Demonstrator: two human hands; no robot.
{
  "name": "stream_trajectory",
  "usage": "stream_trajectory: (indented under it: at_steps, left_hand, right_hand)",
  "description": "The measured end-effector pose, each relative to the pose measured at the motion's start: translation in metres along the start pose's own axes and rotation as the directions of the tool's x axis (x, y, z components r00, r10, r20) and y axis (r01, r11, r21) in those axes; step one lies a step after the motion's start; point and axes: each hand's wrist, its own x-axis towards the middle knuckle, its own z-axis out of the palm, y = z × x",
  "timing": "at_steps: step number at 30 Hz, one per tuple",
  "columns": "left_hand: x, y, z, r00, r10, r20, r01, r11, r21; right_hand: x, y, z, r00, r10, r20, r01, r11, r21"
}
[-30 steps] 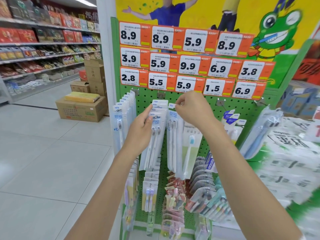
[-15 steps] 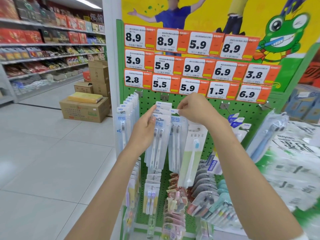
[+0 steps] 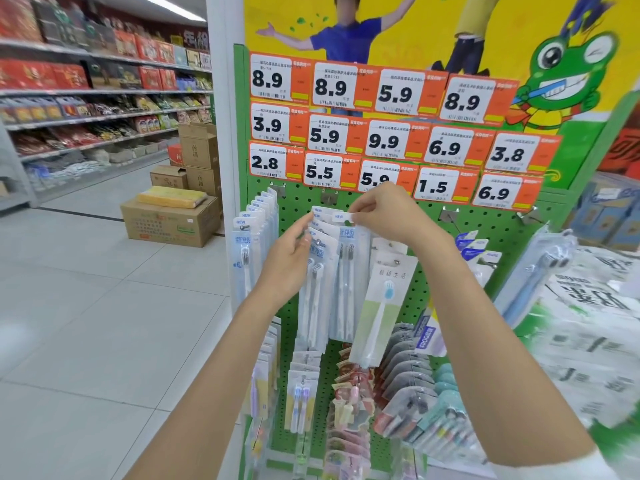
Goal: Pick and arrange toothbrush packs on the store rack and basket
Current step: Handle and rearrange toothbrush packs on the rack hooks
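Pinching the toothbrush pack (image 3: 347,271) top, right hand (image 3: 388,213) holds it; left hand (image 3: 287,261) (fingers straight) touches hanging packs (image 3: 317,292) beside it.

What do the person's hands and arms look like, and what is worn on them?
Both forearms are bare. The left hand and right hand show no glove, ring or watch. A pale edge, perhaps a white sleeve, shows high on the right arm.

One head-worn camera faces forward, slightly down. It sits close behind the left hand (image 3: 287,263) and right hand (image 3: 389,214).
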Motion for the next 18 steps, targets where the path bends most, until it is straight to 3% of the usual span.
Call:
stream_trajectory:
  at_steps: [18]
  left_hand:
    - [-0.007,-0.001,-0.003,0.999,0.028,-0.035,-0.028,0.999,0.025]
  right_hand:
    - [0.005,-0.009,0.020,0.995,-0.098,0.036,0.095,0.993,0.075]
